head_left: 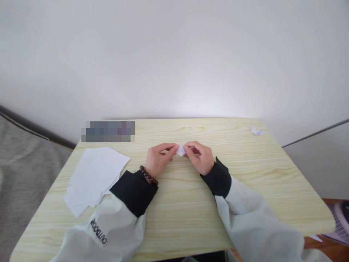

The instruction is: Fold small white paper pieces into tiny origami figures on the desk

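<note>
A small folded piece of white paper point(180, 150) is held just above the light wooden table point(245, 174), near its middle. My left hand point(158, 159) pinches its left side with thumb and fingertips. My right hand point(199, 156) pinches its right side the same way. Both hands are closed on the paper, knuckles up, wrists resting near the tabletop. A dark bead bracelet sits on my left wrist. Most of the paper is hidden between my fingertips.
A loose stack of white paper sheets point(94, 178) lies on the table at the left. A small folded white paper piece point(257, 131) rests near the far right corner. A white wall stands behind the table; a purple mesh object point(340, 222) is at lower right.
</note>
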The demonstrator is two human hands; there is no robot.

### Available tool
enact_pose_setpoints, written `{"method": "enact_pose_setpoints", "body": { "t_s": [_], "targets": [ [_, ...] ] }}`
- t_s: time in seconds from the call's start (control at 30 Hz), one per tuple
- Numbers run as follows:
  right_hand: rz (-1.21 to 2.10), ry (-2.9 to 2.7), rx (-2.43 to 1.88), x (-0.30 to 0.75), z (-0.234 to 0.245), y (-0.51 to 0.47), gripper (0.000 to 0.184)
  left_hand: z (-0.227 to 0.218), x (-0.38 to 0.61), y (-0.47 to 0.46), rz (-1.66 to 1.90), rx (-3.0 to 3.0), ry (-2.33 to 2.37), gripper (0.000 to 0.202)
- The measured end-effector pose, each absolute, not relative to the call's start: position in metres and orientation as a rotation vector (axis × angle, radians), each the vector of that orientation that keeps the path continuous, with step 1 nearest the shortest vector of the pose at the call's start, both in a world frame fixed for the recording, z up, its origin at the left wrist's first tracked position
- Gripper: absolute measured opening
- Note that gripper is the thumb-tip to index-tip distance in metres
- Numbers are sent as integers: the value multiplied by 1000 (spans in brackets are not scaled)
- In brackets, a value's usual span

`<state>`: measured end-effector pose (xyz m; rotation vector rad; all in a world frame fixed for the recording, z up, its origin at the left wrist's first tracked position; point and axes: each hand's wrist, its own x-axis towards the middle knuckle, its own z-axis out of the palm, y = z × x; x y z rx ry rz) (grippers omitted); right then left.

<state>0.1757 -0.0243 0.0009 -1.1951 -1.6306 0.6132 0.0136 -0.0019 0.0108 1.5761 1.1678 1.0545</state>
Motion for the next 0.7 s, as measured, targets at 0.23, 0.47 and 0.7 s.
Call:
{"method": "enact_pose_setpoints", "body": {
  "t_s": [0.23, 0.47, 0.7],
  "targets": [
    [789, -1412, -1110, 176, -3, -24, 20, 13, 16, -3, 1214, 1370, 1041, 22],
    [824, -1337, -1054, 174, -9, -23, 21, 11, 19, -4, 1201, 1254, 920, 21],
    [687, -1456, -1123, 176, -4, -26, 16, 12, 13, -5, 1114, 1752, 880, 18]
  ]
}}
